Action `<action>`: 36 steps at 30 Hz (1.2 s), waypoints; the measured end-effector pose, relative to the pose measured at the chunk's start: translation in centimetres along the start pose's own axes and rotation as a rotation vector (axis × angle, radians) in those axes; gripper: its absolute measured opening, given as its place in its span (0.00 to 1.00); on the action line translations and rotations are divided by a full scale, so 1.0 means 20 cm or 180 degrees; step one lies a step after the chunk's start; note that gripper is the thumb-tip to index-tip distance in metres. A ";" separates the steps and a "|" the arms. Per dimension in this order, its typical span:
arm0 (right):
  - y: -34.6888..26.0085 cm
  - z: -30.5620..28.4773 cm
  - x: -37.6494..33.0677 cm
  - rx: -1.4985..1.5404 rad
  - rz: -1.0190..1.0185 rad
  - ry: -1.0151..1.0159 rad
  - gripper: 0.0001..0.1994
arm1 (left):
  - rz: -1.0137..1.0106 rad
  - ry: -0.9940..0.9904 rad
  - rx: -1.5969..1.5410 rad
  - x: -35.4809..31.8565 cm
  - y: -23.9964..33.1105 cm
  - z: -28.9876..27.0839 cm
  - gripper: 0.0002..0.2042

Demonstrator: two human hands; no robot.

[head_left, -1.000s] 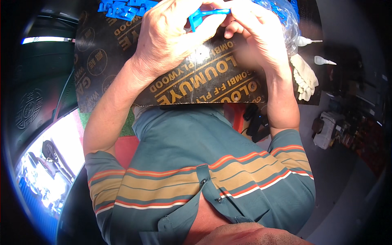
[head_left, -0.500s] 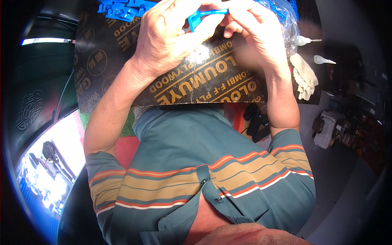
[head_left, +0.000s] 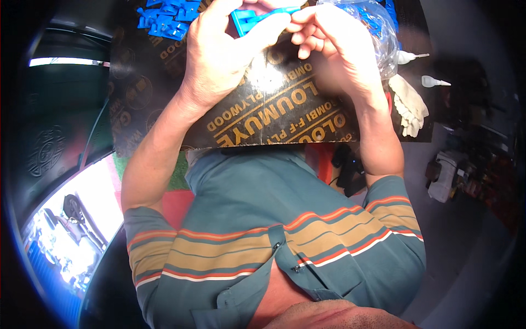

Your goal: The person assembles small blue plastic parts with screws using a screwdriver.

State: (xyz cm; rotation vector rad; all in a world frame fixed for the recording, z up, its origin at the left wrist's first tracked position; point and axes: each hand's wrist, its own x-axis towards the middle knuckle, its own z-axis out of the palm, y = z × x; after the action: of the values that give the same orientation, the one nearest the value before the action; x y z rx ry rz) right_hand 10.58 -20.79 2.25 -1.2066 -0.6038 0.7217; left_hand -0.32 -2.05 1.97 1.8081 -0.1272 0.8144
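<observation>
A blue moulded plastic piece [head_left: 245,23] is held above the board at the top of the view. My left hand [head_left: 216,63] is closed round its wide end, the thumb lying along the near side. At the narrow end, the thumb and forefinger of my right hand [head_left: 350,49] pinch together, and its other fingers curl loosely below. The upper edge of the picture cuts off part of both hands. Left of my left hand lies a pile of similar blue pieces [head_left: 167,19].
Beneath is a dark printed plywood board [head_left: 257,123]. To the right are a clear plastic bag [head_left: 386,46] with blue pieces, two white nozzle-tipped bottles [head_left: 433,81], partly seen, and a pale work glove [head_left: 409,104]. A red object [head_left: 323,156] shows below the board's near edge.
The blue piece has shifted slightly left and turned in my left hand, showing more of its wide end. My right hand has moved slightly left. The view has shifted a little.
</observation>
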 end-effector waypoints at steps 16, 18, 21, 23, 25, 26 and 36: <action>-0.03 0.06 -0.01 -0.1202 -0.0291 0.0660 0.11 | -0.2651 -0.0728 -0.3025 0.01 -0.01 -0.04 0.12; -0.02 0.06 -0.01 -0.1167 -0.0296 0.0618 0.10 | -0.2695 -0.0983 -0.3246 0.01 -0.04 -0.04 0.12; -0.01 0.05 -0.01 -0.1217 -0.0271 0.0645 0.09 | -0.3028 -0.0862 -0.3244 0.02 0.02 -0.05 0.11; 0.03 0.03 0.01 -0.1211 -0.0663 0.0532 0.09 | -0.2992 -0.0919 -0.3334 0.01 -0.03 -0.04 0.10; 0.01 0.04 0.00 -0.1203 -0.0474 0.0559 0.09 | -0.2950 -0.0967 -0.3423 0.00 -0.04 -0.04 0.10; 0.00 0.04 0.00 -0.1193 -0.0296 0.0610 0.09 | -0.3010 -0.0932 -0.3495 0.02 0.00 -0.05 0.11; 0.01 0.03 0.01 -0.1206 -0.0283 0.0659 0.08 | -0.3378 -0.1037 -0.3854 0.04 0.01 -0.05 0.12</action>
State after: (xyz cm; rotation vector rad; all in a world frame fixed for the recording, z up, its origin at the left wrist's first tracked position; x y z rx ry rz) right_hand 10.13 -20.25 2.30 -1.5713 -0.6334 0.4088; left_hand -0.23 -1.03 2.77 0.6132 0.1215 -0.3344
